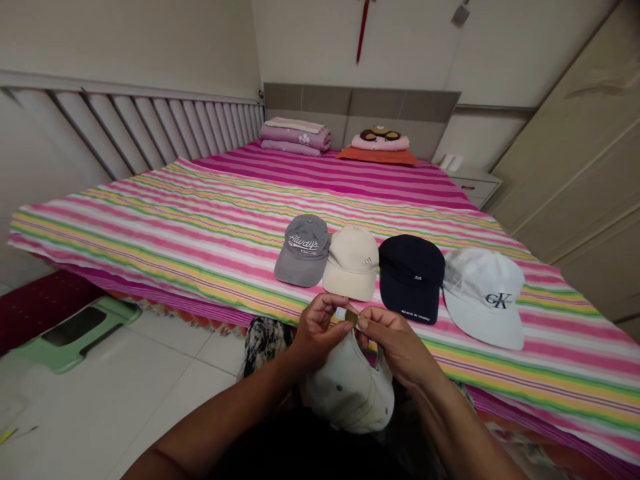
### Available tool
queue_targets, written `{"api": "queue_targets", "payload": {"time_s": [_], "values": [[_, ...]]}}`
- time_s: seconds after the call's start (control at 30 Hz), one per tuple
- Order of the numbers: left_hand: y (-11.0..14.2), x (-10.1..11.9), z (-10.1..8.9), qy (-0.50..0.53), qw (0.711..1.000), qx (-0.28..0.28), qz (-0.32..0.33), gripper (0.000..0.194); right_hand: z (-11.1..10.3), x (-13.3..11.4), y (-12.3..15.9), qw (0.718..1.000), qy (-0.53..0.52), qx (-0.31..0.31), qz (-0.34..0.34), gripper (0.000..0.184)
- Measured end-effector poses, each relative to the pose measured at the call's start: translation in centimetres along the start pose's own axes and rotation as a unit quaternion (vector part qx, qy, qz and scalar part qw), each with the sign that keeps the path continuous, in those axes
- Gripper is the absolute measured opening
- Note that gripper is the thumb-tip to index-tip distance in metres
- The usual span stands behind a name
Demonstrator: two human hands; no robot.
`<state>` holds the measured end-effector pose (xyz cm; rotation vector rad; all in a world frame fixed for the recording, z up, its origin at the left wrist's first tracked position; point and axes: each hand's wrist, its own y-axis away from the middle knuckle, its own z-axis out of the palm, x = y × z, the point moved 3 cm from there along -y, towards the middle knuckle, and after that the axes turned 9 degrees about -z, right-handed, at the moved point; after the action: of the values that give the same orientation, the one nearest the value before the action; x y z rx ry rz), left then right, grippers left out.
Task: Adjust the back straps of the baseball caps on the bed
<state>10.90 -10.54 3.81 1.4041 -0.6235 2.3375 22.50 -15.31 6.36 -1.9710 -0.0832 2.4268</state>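
A pale cap [350,390] hangs crown down near my lap, its back strap raised between my hands. My left hand [320,333] pinches the strap beside a small brass-coloured buckle [352,317]. On the buckle's other side, my right hand [393,340] grips the strap end with thumb and forefinger. Just beyond, lined up on the bed, lie a grey cap [304,250], a beige cap [353,260], a black cap [413,277] and a white cap [485,293] with dark letters. Their brims face me.
The striped bed [200,220] stretches away to a headboard [350,110]. Folded purple bedding [295,137] and a pink folded item [380,142] sit at its far end. A green stool [75,333] stands on the floor at left. At right is a white nightstand [475,187].
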Motion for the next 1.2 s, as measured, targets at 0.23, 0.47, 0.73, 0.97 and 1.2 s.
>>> {"api": "queue_targets", "payload": {"time_s": [0.23,0.47,0.73,0.97,1.2], "values": [[-0.07,0.12,-0.49,0.028,0.999,0.029,-0.009,0.031,-0.33,0.05,-0.08,1.000,0.024,-0.014,0.010,0.027],[-0.06,0.34,-0.12,0.022,0.998,0.035,-0.039,0.031,-0.11,0.32,-0.04,1.000,-0.002,0.007,0.022,0.025],[-0.04,0.40,-0.47,0.026,0.998,0.047,-0.030,0.033,-0.07,0.42,-0.13,0.999,-0.009,-0.006,0.033,0.025],[0.18,0.03,-0.44,-0.006,0.999,0.030,-0.034,0.033,0.01,0.31,-0.23,1.000,-0.011,0.002,0.015,0.027],[-0.01,0.18,-0.87,0.023,0.996,0.076,-0.033,0.037,-0.48,0.50,-0.28,1.000,0.005,0.003,0.029,0.025]]}}
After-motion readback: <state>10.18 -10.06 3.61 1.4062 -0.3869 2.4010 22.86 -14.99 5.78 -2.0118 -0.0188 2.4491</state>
